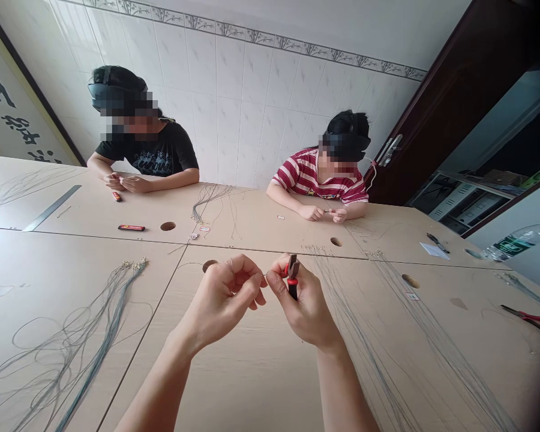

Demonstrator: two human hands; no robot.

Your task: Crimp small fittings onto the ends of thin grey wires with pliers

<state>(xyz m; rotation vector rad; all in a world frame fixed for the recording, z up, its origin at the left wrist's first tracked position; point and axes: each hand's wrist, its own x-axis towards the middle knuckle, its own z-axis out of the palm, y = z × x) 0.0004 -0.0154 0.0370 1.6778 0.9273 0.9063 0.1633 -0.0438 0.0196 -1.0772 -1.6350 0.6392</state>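
Pliers (292, 280) lie within the right hand (306, 307), its fingers closed around them, jaws toward the worktop's (252, 378) far edge, long axis running near to far; the left hand's (222, 303) fingers pinch a thin strand (265, 275).

Nothing can be read with certainty. Large black brush characters stand on the white panel (15, 129) at the far left, tilted and partly cut off by the picture's edge. The green label on the clear bottle (517, 241) carries pale lettering too small to make out. The black T-shirt (162, 155) has a pale print, its wording blurred. Marks on the black-and-red stick (132, 228) and on the small tag (413, 296), both on the tabletop (252, 378), are illegible
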